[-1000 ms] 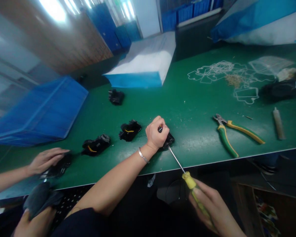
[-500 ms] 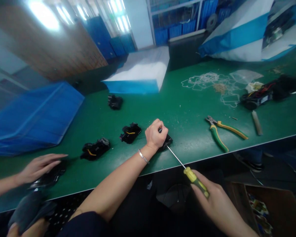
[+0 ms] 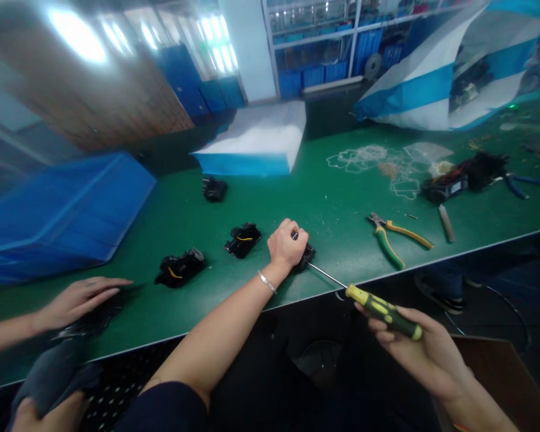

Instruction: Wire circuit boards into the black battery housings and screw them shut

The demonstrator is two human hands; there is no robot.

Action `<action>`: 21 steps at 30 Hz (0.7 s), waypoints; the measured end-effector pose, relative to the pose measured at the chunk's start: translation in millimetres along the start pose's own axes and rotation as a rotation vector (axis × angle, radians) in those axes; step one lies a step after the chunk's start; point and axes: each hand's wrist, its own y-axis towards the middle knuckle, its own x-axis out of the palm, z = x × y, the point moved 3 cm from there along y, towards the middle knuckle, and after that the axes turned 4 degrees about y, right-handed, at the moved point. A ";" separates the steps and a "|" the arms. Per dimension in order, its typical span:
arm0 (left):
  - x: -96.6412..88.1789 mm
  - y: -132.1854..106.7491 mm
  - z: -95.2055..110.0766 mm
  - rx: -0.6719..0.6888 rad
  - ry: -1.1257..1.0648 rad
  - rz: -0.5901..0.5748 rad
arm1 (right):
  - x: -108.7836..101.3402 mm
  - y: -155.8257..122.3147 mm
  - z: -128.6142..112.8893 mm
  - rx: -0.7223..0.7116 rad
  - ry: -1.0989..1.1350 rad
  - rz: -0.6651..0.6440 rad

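Head view, left fingers (image 3: 288,226) clenching black part (image 3: 308,258), right fingers (image 3: 378,324) gripping screwdriver (image 3: 384,312), container (image 3: 425,87) holding objects (image 3: 470,87)

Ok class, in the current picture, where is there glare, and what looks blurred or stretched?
Head view: the white upper-left light is blown out; head view: the boxy blue bin looks soft and stretched; head view: the small black part at the left hand is dark, showing little detail.
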 end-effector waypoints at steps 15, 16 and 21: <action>0.8 3.7 -0.3 0.009 0.031 -0.003 | -6.4 -6.1 6.8 -0.788 -1.734 -0.082; 0.5 3.7 0.2 0.009 0.037 -0.010 | -11.2 -4.9 4.9 -0.855 -1.841 -0.074; 0.4 2.2 0.0 0.014 0.055 -0.010 | -17.3 -1.3 -12.4 -0.623 -1.302 0.232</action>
